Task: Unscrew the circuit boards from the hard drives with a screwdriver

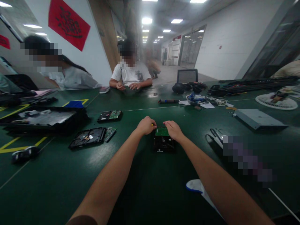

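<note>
Hard drive [164, 144] sits on the green table [58, 175], just on your side of both hands, its green circuit board [161, 131] at the end by your fingers. Left hand [145, 126] is at the board's far left corner, thumb and fingers pinching a small yellow piece [152, 124]. Could be a tool handle; too small to be sure. Right hand [173, 129] covers the far right corner, fingers close together, tips at the far edge. Can't tell if they pinch anything or only rest there.

My read: fine work along that far edge. Tips:
- Brace the drive body with the right hand, not the thin board. Board likely flexes, body won't.
- If the yellow piece is a tool, line it up with whatever it bears on before adding force. Small pushes, no levering across components.
- Watch for a slip: right fingertips are just across from the left pinch, so point any push away from them.
- Your hands hide the far edge. Tilt the left wrist out a bit for a clear look.

Loose board [110, 134] and black unit [87, 137] lie left of the left hand, well apart, so elbow room's fine there. White-and-blue item [195, 185] is by your right forearm; mind it.
</note>
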Demonstrator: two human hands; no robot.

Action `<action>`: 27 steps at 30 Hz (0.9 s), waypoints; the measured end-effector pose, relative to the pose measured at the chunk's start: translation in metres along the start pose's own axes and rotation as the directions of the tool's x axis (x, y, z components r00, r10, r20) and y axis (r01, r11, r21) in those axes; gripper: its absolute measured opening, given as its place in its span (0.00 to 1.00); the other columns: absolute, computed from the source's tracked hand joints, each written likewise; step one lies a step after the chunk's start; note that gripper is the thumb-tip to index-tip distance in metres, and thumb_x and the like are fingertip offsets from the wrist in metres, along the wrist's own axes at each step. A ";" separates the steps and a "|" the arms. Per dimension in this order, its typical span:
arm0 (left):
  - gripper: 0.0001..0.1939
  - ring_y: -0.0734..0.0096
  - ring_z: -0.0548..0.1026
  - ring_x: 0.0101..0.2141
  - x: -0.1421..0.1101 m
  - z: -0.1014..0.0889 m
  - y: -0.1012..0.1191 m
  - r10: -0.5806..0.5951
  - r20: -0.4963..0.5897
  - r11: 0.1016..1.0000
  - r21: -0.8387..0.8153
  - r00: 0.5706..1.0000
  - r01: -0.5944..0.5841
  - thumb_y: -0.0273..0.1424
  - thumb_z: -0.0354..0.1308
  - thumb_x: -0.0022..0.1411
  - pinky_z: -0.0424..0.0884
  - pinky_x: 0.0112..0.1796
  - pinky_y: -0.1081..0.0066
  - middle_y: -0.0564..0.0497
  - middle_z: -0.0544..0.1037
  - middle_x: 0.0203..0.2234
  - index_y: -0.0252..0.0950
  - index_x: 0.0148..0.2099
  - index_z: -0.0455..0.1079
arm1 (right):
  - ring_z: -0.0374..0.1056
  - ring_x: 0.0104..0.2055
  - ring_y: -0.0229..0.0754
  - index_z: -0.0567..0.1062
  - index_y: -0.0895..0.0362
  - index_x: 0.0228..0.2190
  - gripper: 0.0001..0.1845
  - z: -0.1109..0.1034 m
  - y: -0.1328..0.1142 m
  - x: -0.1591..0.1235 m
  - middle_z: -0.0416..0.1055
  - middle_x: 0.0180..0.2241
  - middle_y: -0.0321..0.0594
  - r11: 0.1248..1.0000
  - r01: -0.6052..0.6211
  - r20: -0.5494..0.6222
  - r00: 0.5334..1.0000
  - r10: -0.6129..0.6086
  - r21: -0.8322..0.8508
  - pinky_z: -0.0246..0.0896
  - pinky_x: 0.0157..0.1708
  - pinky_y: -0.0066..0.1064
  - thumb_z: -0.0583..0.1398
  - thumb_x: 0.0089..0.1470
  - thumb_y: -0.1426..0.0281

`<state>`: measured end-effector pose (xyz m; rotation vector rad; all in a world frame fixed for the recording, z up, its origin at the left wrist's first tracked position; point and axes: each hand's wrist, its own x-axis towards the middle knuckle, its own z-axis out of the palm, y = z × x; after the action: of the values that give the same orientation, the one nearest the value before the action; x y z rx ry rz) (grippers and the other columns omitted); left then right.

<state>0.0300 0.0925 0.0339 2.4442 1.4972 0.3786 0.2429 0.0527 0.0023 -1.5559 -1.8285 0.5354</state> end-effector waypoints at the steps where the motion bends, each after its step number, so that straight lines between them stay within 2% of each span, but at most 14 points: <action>1: 0.09 0.58 0.77 0.49 0.000 0.000 0.000 -0.001 0.001 1.000 -0.003 1.000 0.001 0.37 0.65 0.64 0.71 0.54 0.65 0.46 0.80 0.43 0.43 0.45 0.84 | 0.71 0.55 0.45 0.81 0.55 0.46 0.22 -0.002 0.003 0.001 0.78 0.51 0.44 0.999 -0.034 -0.043 0.998 0.035 0.031 0.61 0.57 0.37 0.49 0.69 0.66; 5: 0.10 0.57 0.77 0.49 0.000 -0.002 0.000 0.003 0.007 1.000 -0.013 1.000 -0.003 0.37 0.64 0.64 0.71 0.54 0.64 0.46 0.80 0.44 0.44 0.45 0.84 | 0.74 0.51 0.44 0.82 0.53 0.42 0.18 -0.008 0.013 0.002 0.81 0.47 0.39 0.988 -0.117 -0.103 0.986 0.127 0.099 0.64 0.54 0.36 0.52 0.65 0.67; 9: 0.09 0.56 0.77 0.49 -0.002 -0.004 0.002 -0.002 0.004 1.000 -0.015 1.000 0.002 0.36 0.64 0.64 0.71 0.54 0.64 0.45 0.80 0.43 0.43 0.44 0.84 | 0.75 0.46 0.44 0.83 0.53 0.42 0.13 -0.010 0.016 0.000 0.82 0.43 0.38 0.990 -0.117 -0.068 0.990 0.122 0.076 0.66 0.50 0.35 0.59 0.60 0.67; 13: 0.11 0.56 0.77 0.49 -0.005 -0.013 0.006 -0.024 -0.059 1.000 -0.019 0.998 0.023 0.30 0.59 0.65 0.71 0.53 0.63 0.44 0.80 0.45 0.41 0.43 0.83 | 0.75 0.44 0.44 0.83 0.53 0.41 0.13 -0.012 0.016 0.000 0.81 0.42 0.39 0.993 -0.100 -0.059 0.993 0.104 0.067 0.67 0.48 0.37 0.58 0.62 0.65; 15: 0.14 0.55 0.77 0.49 -0.006 -0.020 0.010 -0.053 -0.144 0.998 -0.032 0.988 0.048 0.25 0.56 0.63 0.71 0.53 0.61 0.43 0.80 0.47 0.39 0.45 0.82 | 0.75 0.45 0.45 0.82 0.54 0.44 0.15 -0.012 0.013 0.000 0.80 0.44 0.42 0.998 -0.044 -0.119 0.992 0.049 0.047 0.68 0.50 0.39 0.57 0.62 0.66; 17: 0.16 0.54 0.77 0.49 -0.006 -0.027 0.017 -0.056 -0.238 0.997 -0.071 0.970 0.040 0.22 0.55 0.62 0.71 0.53 0.60 0.42 0.80 0.46 0.37 0.48 0.80 | 0.73 0.49 0.47 0.78 0.56 0.53 0.20 -0.012 0.007 -0.001 0.76 0.51 0.47 0.998 0.069 -0.229 0.971 -0.066 0.004 0.68 0.53 0.42 0.57 0.61 0.68; 20: 0.17 0.57 0.75 0.52 -0.007 -0.033 0.035 0.013 -0.351 0.981 -0.177 0.936 -0.080 0.20 0.56 0.61 0.70 0.56 0.61 0.43 0.79 0.47 0.36 0.50 0.77 | 0.65 0.62 0.53 0.67 0.58 0.64 0.32 -0.012 -0.007 -0.006 0.66 0.63 0.53 0.950 0.279 -0.332 0.891 -0.310 -0.138 0.61 0.62 0.49 0.58 0.59 0.70; 22: 0.15 0.58 0.73 0.55 -0.009 -0.034 0.047 0.044 -0.399 0.951 -0.263 0.916 -0.160 0.21 0.57 0.62 0.68 0.58 0.61 0.43 0.78 0.47 0.36 0.49 0.77 | 0.58 0.68 0.55 0.63 0.58 0.67 0.33 -0.013 -0.016 -0.009 0.64 0.66 0.52 0.898 0.372 -0.317 0.844 -0.433 -0.236 0.54 0.67 0.53 0.58 0.61 0.69; 25: 0.15 0.59 0.74 0.53 -0.011 -0.028 0.062 0.090 -0.364 0.861 -0.439 0.927 -0.256 0.25 0.58 0.64 0.69 0.57 0.60 0.44 0.79 0.48 0.37 0.52 0.75 | 0.58 0.68 0.55 0.62 0.57 0.68 0.32 -0.013 -0.021 -0.013 0.65 0.66 0.51 0.859 0.414 -0.301 0.813 -0.498 -0.300 0.53 0.67 0.53 0.56 0.64 0.68; 27: 0.14 0.64 0.77 0.45 -0.011 -0.022 0.068 0.064 -0.306 0.726 -0.639 0.950 -0.254 0.28 0.59 0.66 0.73 0.49 0.64 0.44 0.79 0.47 0.36 0.54 0.73 | 0.63 0.65 0.54 0.63 0.57 0.67 0.29 -0.014 -0.021 -0.014 0.69 0.63 0.51 0.858 0.421 -0.298 0.813 -0.501 -0.295 0.57 0.64 0.51 0.54 0.66 0.68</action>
<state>0.0739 0.0549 0.0772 1.9640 0.9638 1.1104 0.2394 0.0335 0.0233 -1.1654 -1.9151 -0.1843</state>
